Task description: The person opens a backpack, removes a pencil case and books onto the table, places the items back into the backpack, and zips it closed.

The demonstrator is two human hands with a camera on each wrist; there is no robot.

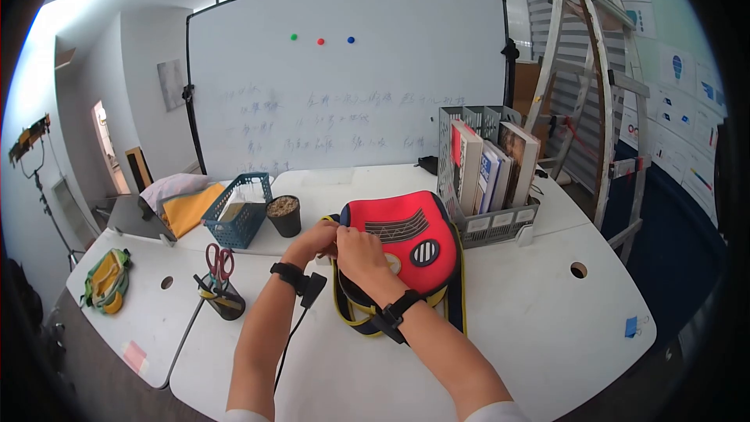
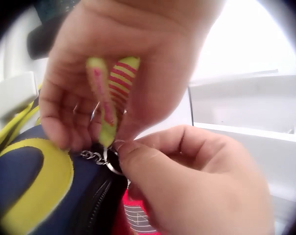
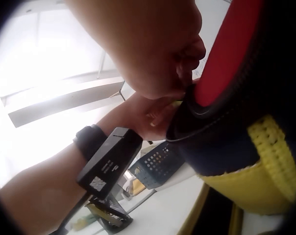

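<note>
A red and navy backpack (image 1: pixel 406 223) with yellow trim lies on the white table, both hands at its upper left edge. In the left wrist view, a keychain charm (image 2: pixel 107 98) of two yellow-green pieces with pink markings hangs before the left palm. Its metal ring (image 2: pixel 113 168) and short chain (image 2: pixel 93 156) sit beside the bag's black zipper (image 2: pixel 96 205). My right hand (image 1: pixel 362 256) pinches the ring between thumb and finger. The left hand (image 1: pixel 316 241) curls its fingers around the keychain at the chain; its fingertips are partly hidden.
Left of the bag stand a plant pot (image 1: pixel 283 216), a blue basket (image 1: pixel 236 223) and a pen holder (image 1: pixel 224 298) with scissors. A grey book rack (image 1: pixel 496 223) stands close behind on the right. A small green-yellow bag (image 1: pixel 108 281) lies far left.
</note>
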